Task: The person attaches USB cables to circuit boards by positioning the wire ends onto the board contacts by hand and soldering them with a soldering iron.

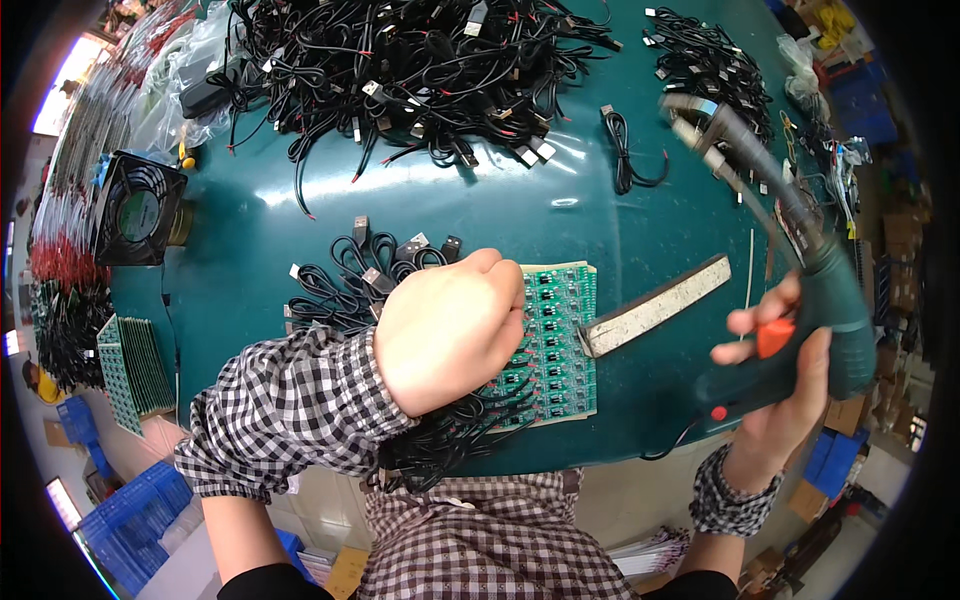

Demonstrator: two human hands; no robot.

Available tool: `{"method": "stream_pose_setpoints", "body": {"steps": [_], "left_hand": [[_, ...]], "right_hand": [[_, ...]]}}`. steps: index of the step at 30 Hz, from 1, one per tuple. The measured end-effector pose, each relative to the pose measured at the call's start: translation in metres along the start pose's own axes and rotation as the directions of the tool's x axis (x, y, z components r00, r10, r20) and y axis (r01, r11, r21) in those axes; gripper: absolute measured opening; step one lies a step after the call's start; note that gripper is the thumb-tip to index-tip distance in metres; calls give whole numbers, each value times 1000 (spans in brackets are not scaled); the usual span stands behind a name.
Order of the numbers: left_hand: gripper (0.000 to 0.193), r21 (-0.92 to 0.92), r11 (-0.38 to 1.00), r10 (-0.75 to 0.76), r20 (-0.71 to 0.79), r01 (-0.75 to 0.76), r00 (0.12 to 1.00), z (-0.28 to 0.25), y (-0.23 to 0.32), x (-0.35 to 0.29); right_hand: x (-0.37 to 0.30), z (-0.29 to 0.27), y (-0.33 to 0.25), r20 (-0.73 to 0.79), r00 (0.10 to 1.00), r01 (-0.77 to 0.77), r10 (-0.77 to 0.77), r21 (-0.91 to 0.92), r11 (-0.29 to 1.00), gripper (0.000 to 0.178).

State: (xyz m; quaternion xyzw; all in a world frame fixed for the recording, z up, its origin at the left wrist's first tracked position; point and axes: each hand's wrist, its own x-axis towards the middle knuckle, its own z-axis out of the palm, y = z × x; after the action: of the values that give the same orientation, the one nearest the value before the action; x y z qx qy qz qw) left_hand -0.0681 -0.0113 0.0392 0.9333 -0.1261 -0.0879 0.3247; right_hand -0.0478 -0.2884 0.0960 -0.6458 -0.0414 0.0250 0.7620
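Note:
My left hand (450,330) is closed over the left side of a panel of green circuit boards (562,350); its fingertips are turned away, so what they pinch is hidden. My right hand (785,425) grips a green soldering gun (848,315) with an orange trigger, held up to the right of the panel, its front end blurred by motion. Black cables (455,440) run from the panel's lower left part, under my left wrist. More coiled black USB cables (345,285) lie just beyond my left forearm. A pale, stained bar (660,305) rests slantwise against the panel's right edge.
A large heap of black USB cables (430,80) covers the far table, with a smaller pile (705,60) at far right. One coiled cable (622,150) lies apart. On the left stand a black fan (138,210) and a stack of green boards (135,375).

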Motion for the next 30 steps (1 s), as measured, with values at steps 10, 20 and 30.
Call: {"method": "stream_pose_setpoints", "body": {"steps": [10, 20, 30], "left_hand": [[8, 21, 996, -82, 48, 82, 995, 1, -1, 5], [8, -102, 994, -39, 41, 43, 998, 2, -8, 13], [8, -157, 987, -34, 57, 42, 998, -1, -7, 12]], "right_hand": [[-66, -16, 29, -104, 955, -275, 276, 28, 961, 62], [-80, -11, 30, -14, 934, -357, 357, -74, 931, 60], [-86, -12, 24, 17, 888, -451, 460, -170, 876, 63]]}}
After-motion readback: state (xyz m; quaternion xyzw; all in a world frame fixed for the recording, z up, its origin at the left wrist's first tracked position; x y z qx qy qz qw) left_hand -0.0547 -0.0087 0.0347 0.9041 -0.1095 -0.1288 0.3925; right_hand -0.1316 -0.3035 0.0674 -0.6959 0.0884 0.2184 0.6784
